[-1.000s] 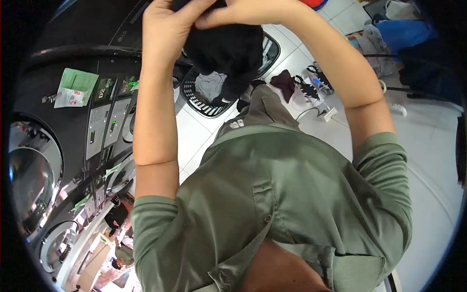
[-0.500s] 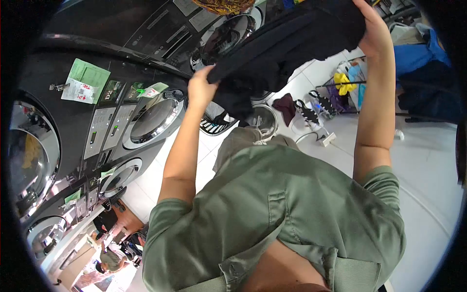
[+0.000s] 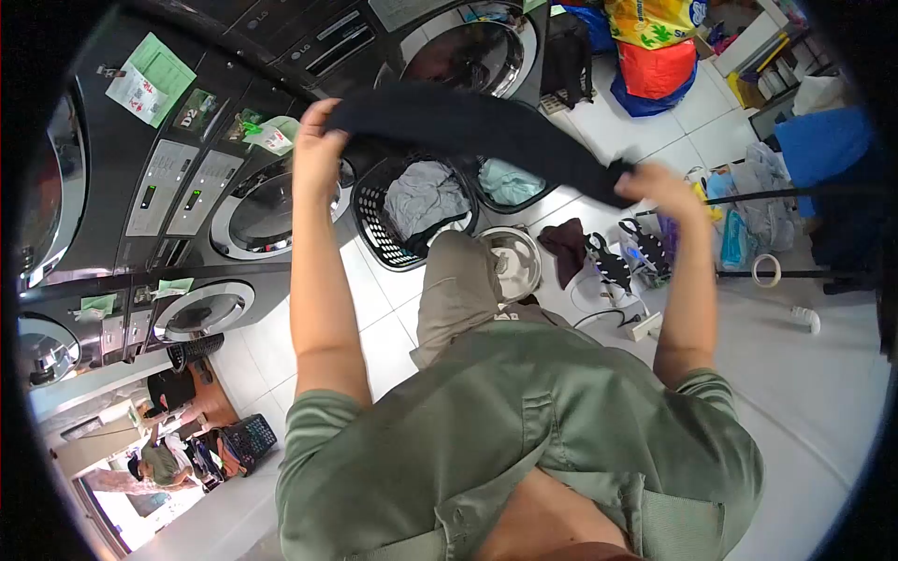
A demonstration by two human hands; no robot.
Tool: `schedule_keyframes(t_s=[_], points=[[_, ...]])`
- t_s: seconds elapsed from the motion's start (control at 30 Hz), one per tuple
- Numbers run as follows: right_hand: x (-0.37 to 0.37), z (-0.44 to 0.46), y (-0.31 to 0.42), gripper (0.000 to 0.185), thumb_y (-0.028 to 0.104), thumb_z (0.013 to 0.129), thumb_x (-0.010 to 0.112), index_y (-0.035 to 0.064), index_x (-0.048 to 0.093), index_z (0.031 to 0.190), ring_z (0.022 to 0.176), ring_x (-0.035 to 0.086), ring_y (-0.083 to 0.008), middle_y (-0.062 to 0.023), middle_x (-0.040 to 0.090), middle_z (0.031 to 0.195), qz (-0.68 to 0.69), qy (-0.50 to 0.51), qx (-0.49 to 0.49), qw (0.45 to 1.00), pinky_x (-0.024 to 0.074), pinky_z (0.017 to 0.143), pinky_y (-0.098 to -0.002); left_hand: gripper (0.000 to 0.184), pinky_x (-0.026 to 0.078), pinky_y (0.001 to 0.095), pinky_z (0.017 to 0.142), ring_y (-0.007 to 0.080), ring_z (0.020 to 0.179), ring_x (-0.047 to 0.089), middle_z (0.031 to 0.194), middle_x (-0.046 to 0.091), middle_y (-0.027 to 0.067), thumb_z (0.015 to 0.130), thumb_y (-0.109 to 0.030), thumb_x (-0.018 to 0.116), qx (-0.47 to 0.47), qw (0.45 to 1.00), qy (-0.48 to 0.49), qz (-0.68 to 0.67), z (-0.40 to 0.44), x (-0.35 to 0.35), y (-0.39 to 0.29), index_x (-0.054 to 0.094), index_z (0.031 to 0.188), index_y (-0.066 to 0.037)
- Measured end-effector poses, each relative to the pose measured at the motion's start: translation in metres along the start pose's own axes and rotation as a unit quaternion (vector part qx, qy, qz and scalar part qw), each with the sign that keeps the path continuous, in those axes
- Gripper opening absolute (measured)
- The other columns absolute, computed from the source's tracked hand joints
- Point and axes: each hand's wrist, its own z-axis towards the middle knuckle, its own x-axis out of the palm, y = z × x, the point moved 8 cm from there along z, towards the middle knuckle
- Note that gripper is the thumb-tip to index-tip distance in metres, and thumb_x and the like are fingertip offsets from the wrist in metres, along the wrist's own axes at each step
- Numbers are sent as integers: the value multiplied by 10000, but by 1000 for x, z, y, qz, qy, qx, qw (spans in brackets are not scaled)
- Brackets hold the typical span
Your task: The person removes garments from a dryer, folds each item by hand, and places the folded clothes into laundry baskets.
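Cloth (image 3: 468, 122), black and drawn into a long, drooping band, spans the space between the two raised hands, up in front of the body. The left hand (image 3: 318, 154) has its fingers closed on one end, thumb toward the middle; its forearm reaches almost straight forward from a bent elbow. The right hand (image 3: 666, 192) pinches the other end, the wrist turned inward and the forearm angled slightly in; motion blurs its fingers, so their exact placing cannot be told. From the left hand the band arches over, then slopes toward the right hand, which is nearer the body.

Behind the band, a black basket (image 3: 367, 210) carries grey laundry (image 3: 426, 198), and a second basket (image 3: 541, 203) with pale green laundry (image 3: 510, 180) is partly covered by the cloth. A round-doored machine (image 3: 468, 58) lies beyond it, its lower part hidden too. Just beside the left hand hangs a green-and-white slip (image 3: 273, 136) on the bank of machines.

A black rod (image 3: 786, 194) runs in from the right, close to the right hand. On the floor below are a round metal basin (image 3: 514, 265), maroon fabric (image 3: 564, 251), black-and-white shoes (image 3: 622, 260) and a white power strip (image 3: 644, 327). Colourful bags (image 3: 658, 67) stand farther forward on the tiles. Another person (image 3: 164, 463) is well apart at lower left.
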Motion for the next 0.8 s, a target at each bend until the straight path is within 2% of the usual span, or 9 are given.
schedule_keyframes(t_s=[0.1, 0.17, 0.23, 0.3, 0.37, 0.43, 0.63, 0.77, 0.8], points=[[31, -56, 99, 650, 356, 608, 745, -36, 523, 1077, 1005, 534, -300, -221, 539, 1099, 192, -200, -385, 880, 400, 873, -351, 218, 443, 215, 698, 80, 773, 545, 829, 602, 12, 681, 66, 576, -27, 922, 367, 120, -71, 116, -26, 595, 880, -21], [75, -77, 154, 584, 346, 631, 732, -34, 538, 1030, 933, 558, -252, -184, 575, 1040, 181, -25, -459, 870, 421, 812, -342, 208, 429, 230, 715, 114, 798, 537, 852, 593, 19, 599, 78, 594, -8, 853, 507, 125, -116, 157, -36, 596, 793, 1], [136, -92, 152, 508, 329, 671, 708, -35, 544, 984, 817, 567, -184, -137, 610, 914, 149, 274, -345, 885, 439, 726, -318, 266, 434, 225, 643, 65, 742, 512, 806, 585, -1, 608, 29, 652, -109, 785, 587, 165, -147, 156, -48, 583, 863, -5], [158, -127, 138, 443, 324, 728, 676, -37, 552, 953, 726, 555, -137, -102, 618, 798, 96, 368, -401, 834, 443, 680, -282, 333, 426, 219, 686, 68, 779, 522, 821, 594, 27, 623, -22, 689, -312, 725, 603, 120, -187, 133, -37, 565, 930, 0], [156, -160, 122, 412, 335, 772, 645, -37, 561, 927, 683, 541, -128, -87, 610, 756, 207, 439, -379, 788, 442, 639, -285, 329, 433, 247, 636, 73, 724, 529, 769, 594, 20, 607, -28, 708, -239, 712, 642, 158, -221, 121, -46, 564, 901, 4], [169, -165, 97, 410, 374, 757, 651, -17, 601, 869, 686, 562, -148, -109, 614, 773, 59, 447, -418, 789, 453, 625, -297, 263, 438, 304, 588, 132, 635, 563, 674, 599, 34, 630, -91, 704, -343, 561, 714, 241, -270, 84, -23, 586, 849, -4], [168, -66, 22, 460, 450, 588, 709, 92, 669, 874, 1017, 450, -277, -47, 538, 978, -543, 71, -243, 801, 438, 678, -417, 242, 437, 411, 594, 344, 659, 576, 639, 586, 139, 644, -264, 698, -102, 558, 547, 616, -250, 51, -76, 644, 766, -61], [75, -38, 56, 453, 402, 597, 706, 108, 628, 932, 1007, 446, -251, -64, 482, 1021, -414, -175, -219, 866, 437, 726, -423, 143, 347, 441, 890, 230, 1014, 520, 1018, 601, 64, 629, -213, 660, -18, 488, 374, 789, -226, 27, -86, 667, 705, -93], [64, -40, 65, 453, 402, 597, 706, 108, 628, 932, 1007, 446, -251, -64, 482, 1021, -419, -177, -228, 861, 437, 726, -423, 104, 241, 471, 995, 217, 1120, 425, 1149, 535, 54, 635, -191, 627, 146, 487, 331, 795, -227, 28, -93, 667, 676, -105]])
